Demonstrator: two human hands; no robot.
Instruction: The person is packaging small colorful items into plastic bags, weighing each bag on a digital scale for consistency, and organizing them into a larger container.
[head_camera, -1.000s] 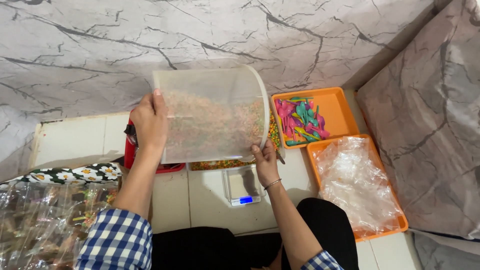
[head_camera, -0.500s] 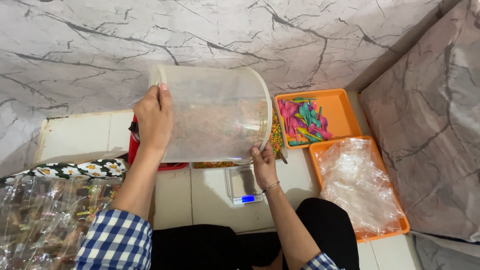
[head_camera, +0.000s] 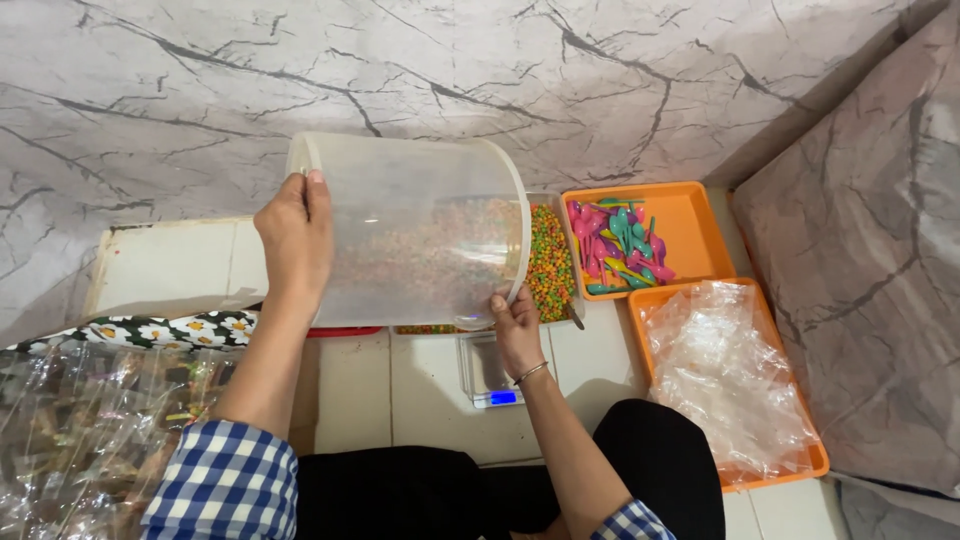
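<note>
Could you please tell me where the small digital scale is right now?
In the head view, the scale sits on the tiled floor near the centre, just below the tilted translucent tub and beside the right hand, left of the bag tray.

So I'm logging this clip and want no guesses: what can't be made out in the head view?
- Tray of small multicoloured beads: mostly hidden behind the large translucent plastic tub that the left hand and right hand hold.
- Small digital scale: partly covered by the right hand; display too small to read.
- Red item under the tub: only an edge shows.
- Clear bags, lower left: cut off by the frame edge.
</note>
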